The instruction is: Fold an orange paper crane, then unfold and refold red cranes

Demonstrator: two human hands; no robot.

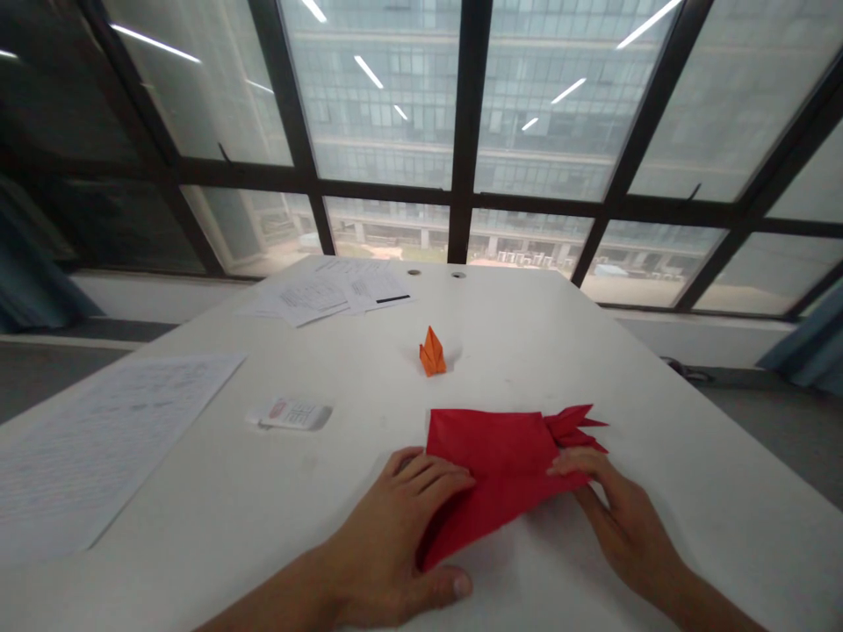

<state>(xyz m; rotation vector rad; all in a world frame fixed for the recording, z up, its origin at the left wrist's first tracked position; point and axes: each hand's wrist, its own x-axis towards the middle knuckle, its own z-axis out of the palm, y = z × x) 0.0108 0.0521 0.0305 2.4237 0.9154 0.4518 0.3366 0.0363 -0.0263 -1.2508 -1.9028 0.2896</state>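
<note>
A folded sheet of red paper [500, 448] lies in front of me, its near edge lifted off the table. At its right end several narrow pointed folds [574, 427] stick out. My left hand [408, 518] rests on the paper's left side, fingers lying over it and thumb spread apart below. With my right hand [612, 509] I pinch the lower right edge, fingers on top and thumb underneath. Beyond the red paper stands a small orange origami figure [432, 353], apart from both hands.
Printed sheets [316, 294] lie at the far left of the white table [540, 342]. A large written sheet [118, 439] covers part of the left side, near a small white packet [293, 413]. Two round holes pierce the far edge, before tall windows [388, 96].
</note>
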